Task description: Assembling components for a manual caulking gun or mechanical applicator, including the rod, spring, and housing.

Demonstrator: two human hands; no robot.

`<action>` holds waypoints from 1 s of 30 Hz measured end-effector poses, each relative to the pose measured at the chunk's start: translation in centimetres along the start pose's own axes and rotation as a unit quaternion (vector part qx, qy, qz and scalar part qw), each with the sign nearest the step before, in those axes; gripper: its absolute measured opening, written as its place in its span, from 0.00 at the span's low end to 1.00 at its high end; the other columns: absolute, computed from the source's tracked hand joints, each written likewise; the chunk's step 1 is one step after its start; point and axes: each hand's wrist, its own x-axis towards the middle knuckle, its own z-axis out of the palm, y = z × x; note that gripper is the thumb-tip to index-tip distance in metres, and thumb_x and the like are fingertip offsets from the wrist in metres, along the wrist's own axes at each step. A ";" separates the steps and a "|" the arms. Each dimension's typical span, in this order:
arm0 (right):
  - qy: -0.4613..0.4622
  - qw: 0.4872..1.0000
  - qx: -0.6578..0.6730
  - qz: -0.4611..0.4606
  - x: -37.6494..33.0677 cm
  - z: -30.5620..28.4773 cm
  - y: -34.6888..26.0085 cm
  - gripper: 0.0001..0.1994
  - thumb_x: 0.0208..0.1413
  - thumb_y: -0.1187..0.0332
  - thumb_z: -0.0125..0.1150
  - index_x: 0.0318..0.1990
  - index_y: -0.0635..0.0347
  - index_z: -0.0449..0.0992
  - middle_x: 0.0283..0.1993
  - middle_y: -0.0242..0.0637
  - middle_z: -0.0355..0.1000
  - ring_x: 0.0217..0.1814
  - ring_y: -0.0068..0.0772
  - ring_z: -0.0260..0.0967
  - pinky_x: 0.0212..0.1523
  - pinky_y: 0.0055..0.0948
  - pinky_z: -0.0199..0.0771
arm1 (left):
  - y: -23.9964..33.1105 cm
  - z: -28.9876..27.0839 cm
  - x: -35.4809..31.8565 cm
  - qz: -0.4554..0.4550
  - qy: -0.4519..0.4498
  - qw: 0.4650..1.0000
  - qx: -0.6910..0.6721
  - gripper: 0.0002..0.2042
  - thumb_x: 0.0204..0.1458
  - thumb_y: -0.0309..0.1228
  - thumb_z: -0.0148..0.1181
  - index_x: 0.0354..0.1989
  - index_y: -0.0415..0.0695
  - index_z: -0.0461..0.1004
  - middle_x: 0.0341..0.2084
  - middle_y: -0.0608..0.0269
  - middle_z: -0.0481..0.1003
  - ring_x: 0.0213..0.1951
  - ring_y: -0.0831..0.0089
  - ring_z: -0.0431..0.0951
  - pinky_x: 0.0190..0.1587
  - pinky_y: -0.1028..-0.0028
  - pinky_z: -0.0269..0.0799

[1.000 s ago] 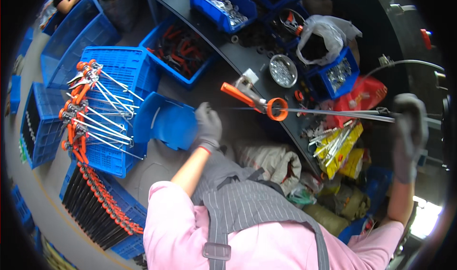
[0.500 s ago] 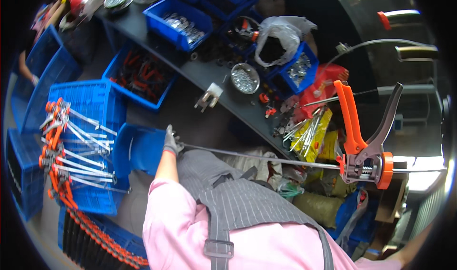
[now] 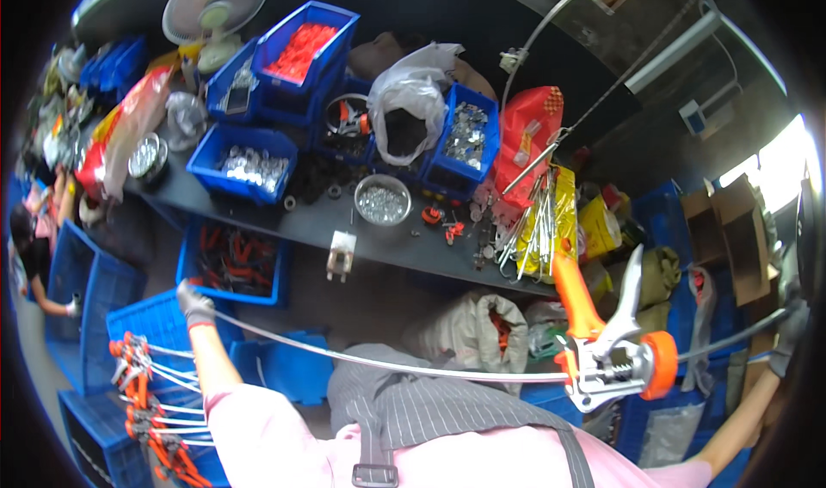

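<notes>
Your left hand (image 3: 196,304) and right hand (image 3: 790,340) close round a rod's (image 3: 482,374) ends, seemingly supporting the orange-handled caulking gun (image 3: 595,361).

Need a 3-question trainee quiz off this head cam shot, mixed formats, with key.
1. Multiple choice. The clamp head has one orange handle. What colour is its other handle?
A) yellow
B) silver-grey
C) blue

2. True or false: the person's left hand is gloved and at one end of the metal rod that carries the clamp head.

3. Fill in: the round metal bowl on the bench holds small parts that are ____ in colour.

Key: 1. B; 2. True; 3. silver
</notes>
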 end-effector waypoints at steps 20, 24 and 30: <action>-0.093 0.840 0.128 0.519 -24.0 -6.8 33.5 0.18 0.77 0.53 0.54 0.56 0.54 0.84 0.39 0.27 0.81 0.35 0.18 0.76 0.31 0.22 0.72 | 6.6 41.1 -46.9 0.054 -0.517 0.848 -0.100 0.20 0.74 0.47 0.51 0.27 0.56 0.64 0.19 0.75 0.61 0.15 0.80 0.54 0.18 0.73 0.51; 0.059 0.881 0.343 0.322 -26.0 -7.4 33.1 0.20 0.81 0.61 0.51 0.70 0.64 0.74 0.54 0.38 0.82 0.45 0.28 0.82 0.39 0.23 0.83 | -7.7 51.0 -54.7 -0.082 -0.583 0.804 -0.085 0.18 0.74 0.47 0.51 0.29 0.55 0.66 0.21 0.74 0.63 0.16 0.80 0.55 0.19 0.73 0.52; 0.043 0.663 0.740 0.110 -28.0 -14.2 32.9 0.33 0.78 0.62 0.57 0.80 0.74 0.56 0.73 0.68 0.68 0.70 0.61 0.77 0.53 0.37 0.96 | -20.8 54.3 -60.5 -0.230 -0.609 0.756 -0.063 0.17 0.75 0.47 0.51 0.33 0.54 0.68 0.24 0.73 0.65 0.18 0.79 0.58 0.20 0.72 0.55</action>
